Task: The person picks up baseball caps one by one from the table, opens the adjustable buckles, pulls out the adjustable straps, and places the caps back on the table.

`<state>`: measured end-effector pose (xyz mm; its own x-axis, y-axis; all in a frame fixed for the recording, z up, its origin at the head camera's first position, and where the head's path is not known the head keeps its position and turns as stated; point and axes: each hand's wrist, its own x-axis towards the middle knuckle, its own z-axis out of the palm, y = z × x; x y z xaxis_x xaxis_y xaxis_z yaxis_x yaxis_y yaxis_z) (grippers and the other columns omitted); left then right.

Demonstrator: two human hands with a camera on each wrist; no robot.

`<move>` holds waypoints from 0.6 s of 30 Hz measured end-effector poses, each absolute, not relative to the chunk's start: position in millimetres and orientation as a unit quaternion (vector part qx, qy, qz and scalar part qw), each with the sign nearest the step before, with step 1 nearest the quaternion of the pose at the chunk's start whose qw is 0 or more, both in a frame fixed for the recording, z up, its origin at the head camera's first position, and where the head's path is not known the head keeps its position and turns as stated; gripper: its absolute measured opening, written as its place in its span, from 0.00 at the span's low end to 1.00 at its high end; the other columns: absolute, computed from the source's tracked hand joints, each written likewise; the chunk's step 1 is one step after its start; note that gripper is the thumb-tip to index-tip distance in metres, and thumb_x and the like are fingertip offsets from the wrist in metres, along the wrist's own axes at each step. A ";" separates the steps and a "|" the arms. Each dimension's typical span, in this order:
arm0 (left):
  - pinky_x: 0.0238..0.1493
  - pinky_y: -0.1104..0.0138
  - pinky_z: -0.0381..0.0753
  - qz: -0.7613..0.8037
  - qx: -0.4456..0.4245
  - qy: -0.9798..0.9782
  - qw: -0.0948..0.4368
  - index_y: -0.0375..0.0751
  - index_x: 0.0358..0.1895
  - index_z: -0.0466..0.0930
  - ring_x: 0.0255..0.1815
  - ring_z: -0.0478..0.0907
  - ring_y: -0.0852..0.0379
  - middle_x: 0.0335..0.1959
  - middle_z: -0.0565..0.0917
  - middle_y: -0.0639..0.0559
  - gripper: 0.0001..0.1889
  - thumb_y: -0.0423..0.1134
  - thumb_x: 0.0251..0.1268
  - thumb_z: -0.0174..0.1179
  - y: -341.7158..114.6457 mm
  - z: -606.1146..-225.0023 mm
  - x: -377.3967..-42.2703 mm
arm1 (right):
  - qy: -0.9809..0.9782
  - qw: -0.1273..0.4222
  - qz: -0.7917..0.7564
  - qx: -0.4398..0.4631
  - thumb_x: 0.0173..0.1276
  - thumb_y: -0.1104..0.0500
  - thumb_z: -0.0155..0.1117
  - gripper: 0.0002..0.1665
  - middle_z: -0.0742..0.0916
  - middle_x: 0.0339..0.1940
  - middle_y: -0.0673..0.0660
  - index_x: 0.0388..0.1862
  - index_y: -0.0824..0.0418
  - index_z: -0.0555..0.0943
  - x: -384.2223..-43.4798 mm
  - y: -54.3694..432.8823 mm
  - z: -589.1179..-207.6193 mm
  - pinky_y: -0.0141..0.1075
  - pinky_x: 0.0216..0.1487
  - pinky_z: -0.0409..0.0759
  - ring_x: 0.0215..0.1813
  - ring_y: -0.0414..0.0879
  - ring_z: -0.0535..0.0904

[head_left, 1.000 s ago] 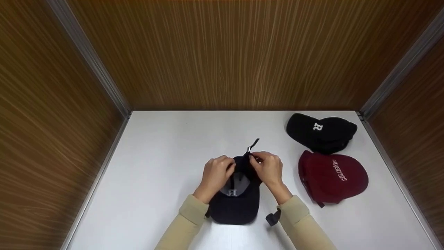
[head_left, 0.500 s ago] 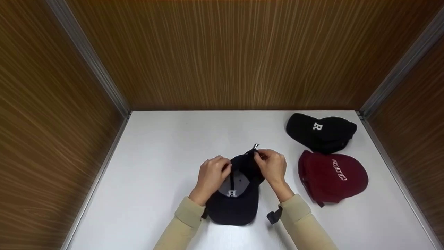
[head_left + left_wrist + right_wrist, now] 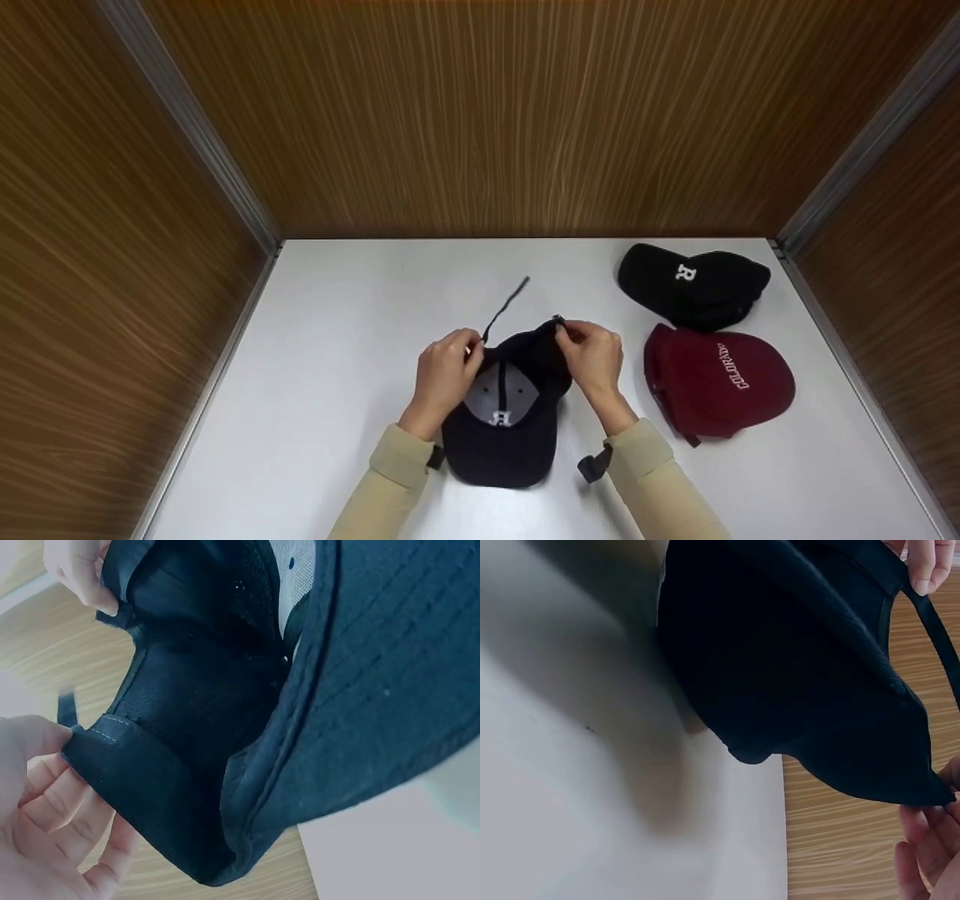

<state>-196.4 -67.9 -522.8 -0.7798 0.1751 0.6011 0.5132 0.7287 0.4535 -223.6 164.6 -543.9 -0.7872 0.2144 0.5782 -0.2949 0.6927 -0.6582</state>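
Between both hands is a dark navy baseball cap [image 3: 501, 457], its inside facing up and its brim toward the person. The left hand [image 3: 442, 375] pinches the left end of the cap's back opening, where a thin strap [image 3: 507, 304] sticks up and away, loose at its far end. At the right end of the opening, beside a small buckle [image 3: 558, 319], the right hand [image 3: 594, 358] pinches the edge. In the left wrist view the left thumb and fingers [image 3: 56, 799] grip the cap's stitched corner. The right wrist view shows the cap's dark outer side [image 3: 780, 682] and the strap trailing free.
A black cap [image 3: 697, 285] with a white R lies at the back right of the white table [image 3: 337, 315]. Just in front of it lies a maroon cap [image 3: 720, 382] lettered COLORADO. Wood-grain panels [image 3: 480, 120] enclose the back and sides.
The hands have moved apart, the left one leftward, spreading the cap's back opening. The strap has come out of the buckle and now extends from the left hand's side.
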 end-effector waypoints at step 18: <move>0.32 0.63 0.77 -0.326 -0.178 -0.926 0.070 0.43 0.36 0.88 0.29 0.79 0.59 0.29 0.83 0.55 0.05 0.40 0.59 0.69 -88.0 -518.2 -193.2 | -0.865 0.308 0.396 0.028 0.57 0.62 0.73 0.03 0.89 0.25 0.55 0.30 0.61 0.90 -224.5 164.6 -545.9 0.45 0.28 0.79 0.23 0.45 0.83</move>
